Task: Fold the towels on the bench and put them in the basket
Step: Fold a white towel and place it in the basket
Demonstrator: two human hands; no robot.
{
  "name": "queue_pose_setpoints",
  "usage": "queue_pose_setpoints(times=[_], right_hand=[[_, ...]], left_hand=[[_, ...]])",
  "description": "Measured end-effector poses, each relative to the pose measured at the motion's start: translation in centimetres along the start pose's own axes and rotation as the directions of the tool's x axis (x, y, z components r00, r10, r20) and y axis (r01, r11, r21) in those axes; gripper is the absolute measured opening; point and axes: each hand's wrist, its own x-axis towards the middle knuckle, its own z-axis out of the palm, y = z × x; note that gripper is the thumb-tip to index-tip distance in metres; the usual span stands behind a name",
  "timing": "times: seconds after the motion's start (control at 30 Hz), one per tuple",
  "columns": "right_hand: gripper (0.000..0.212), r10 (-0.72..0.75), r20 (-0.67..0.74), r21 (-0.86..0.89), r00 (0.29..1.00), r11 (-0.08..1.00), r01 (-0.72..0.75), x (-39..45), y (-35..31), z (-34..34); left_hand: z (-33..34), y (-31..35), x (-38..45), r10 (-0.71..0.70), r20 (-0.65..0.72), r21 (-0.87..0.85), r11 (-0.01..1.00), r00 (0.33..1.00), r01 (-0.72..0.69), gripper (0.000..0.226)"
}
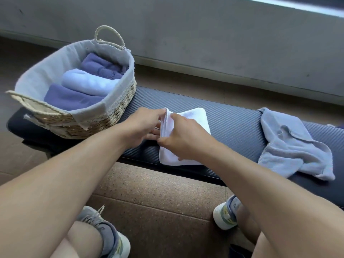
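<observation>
White towel (193, 116) sits mid-tabletop (232, 125), already folded to a small pad, near edge overhanging slightly. Left hand (147, 123) pinches the raised left edge; fingers look tucked under it. Right hand (184, 138) has its grip curled on the same fold, thumb on the edge. Terry cloth: light, limp, grippy, nothing fragile. It'll likely sag and unfold if lifted by one corner, so best pinch through all layers at the folded edge or scoop from below. Basket (119, 101) stands just left with three folded towels inside. Blue towel (290, 146) lies crumpled to the right, not yet folded.
</observation>
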Motion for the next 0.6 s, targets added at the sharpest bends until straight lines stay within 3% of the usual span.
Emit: queue_pose_setpoints(times=[0.1,0.23,0.4,0.5,0.6], right_hand=[[0.049,0.044,0.001,0.086,0.999,0.995,-0.044,0.3,1.0,-0.6],[0.05,-0.04,-0.164,-0.234,0.986,0.972,0.0,0.2,3.5,-2.3],[0.059,-0.144,-0.015,-0.328,0.989,0.936,0.131,0.8,5.2,-1.9],[0.065,-0.095,0.012,-0.338,0.995,0.936,0.093,0.8,6.0,-0.8],[0.08,-0.021,0.007,-0.387,1.0,0.922,0.022,0.7,6.8,0.8]], left_hand=[[0.0,0.2,0.0,-0.002,-0.001,-0.013,1.0,1.0,0.002,0.037],[0.0,-0.1,0.5,0.035,0.014,0.047,0.998,0.999,-0.036,0.031],[0.1,-1.0,1.0,0.076,0.025,0.084,0.993,0.997,-0.078,0.029],[0.3,-1.1,1.3,0.066,0.004,0.047,0.997,0.998,-0.066,0.024],[0.6,-1.3,1.6,0.101,-0.113,0.044,0.994,0.988,-0.096,0.013]])
